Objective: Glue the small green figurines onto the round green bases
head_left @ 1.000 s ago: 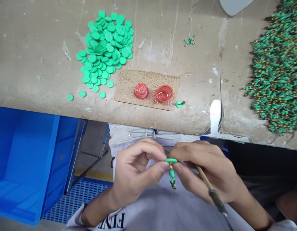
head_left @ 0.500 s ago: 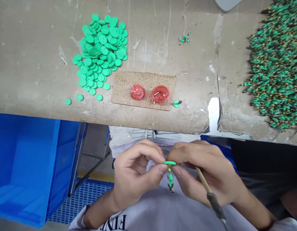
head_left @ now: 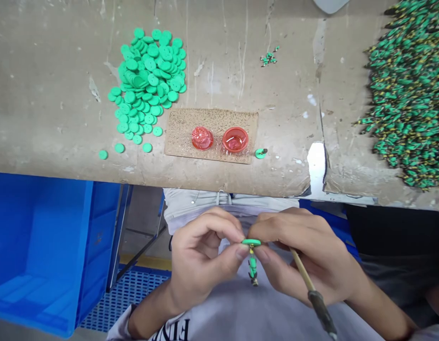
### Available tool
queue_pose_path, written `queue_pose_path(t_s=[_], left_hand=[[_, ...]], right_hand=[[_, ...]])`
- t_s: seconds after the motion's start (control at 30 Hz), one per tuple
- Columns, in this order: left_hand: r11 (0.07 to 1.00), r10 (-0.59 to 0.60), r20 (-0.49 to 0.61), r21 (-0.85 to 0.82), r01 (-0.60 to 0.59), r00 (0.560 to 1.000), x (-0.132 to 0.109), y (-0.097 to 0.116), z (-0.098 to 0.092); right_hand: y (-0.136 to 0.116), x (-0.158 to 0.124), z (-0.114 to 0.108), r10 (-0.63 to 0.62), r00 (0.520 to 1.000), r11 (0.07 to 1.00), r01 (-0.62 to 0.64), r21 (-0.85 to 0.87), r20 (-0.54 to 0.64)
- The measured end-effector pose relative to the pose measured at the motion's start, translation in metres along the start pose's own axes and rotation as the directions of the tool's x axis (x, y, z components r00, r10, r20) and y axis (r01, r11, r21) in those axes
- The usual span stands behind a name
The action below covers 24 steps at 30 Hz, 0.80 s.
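In front of my chest, a small green, yellow and black figurine (head_left: 253, 270) hangs upside down from a round green disc (head_left: 251, 242). Thumb and fingers of my left hand (head_left: 207, 258) pinch the disc's left edge. My right hand (head_left: 304, 253) is closed too, its thumb and forefinger at the disc's right edge. It also holds a thin stick-like tool (head_left: 304, 272), with a wooden shaft and a dark wrapped part, between its fingers; the tool's tip is hidden. On the table, two red cups (head_left: 235, 139) stand on a brown board (head_left: 212, 116), one holding liquid, the other lumpy-topped.
A heap of green discs (head_left: 151, 71) lies left on the table (head_left: 212, 28), a large pile of figurines (head_left: 411, 104) right. One disc with a dark piece (head_left: 261, 153) sits beside the board. Tiny green pieces (head_left: 269, 58) lie behind. A blue crate (head_left: 56, 237) stands lower left.
Both hands keep nearly the same pinch on the disc and figurine. The view has shifted slightly; nothing on the table has visibly been moved.
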<state>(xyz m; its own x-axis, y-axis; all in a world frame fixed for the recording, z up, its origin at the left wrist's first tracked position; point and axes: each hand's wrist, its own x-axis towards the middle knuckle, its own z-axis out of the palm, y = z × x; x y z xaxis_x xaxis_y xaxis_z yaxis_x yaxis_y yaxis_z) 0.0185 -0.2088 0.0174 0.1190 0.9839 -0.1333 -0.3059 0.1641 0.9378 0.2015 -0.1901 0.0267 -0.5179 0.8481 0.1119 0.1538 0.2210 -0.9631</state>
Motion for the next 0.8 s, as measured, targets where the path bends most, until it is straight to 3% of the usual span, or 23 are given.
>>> queue_pose_path(t_s=[0.8], left_hand=[[0.999,-0.040,0.013,0.009,0.039,0.999,-0.0034,0.0000,-0.0048]], right_hand=[[0.0053,-0.0017,-0.0059,-0.051,0.995,0.998,0.055,-0.043,0.086]])
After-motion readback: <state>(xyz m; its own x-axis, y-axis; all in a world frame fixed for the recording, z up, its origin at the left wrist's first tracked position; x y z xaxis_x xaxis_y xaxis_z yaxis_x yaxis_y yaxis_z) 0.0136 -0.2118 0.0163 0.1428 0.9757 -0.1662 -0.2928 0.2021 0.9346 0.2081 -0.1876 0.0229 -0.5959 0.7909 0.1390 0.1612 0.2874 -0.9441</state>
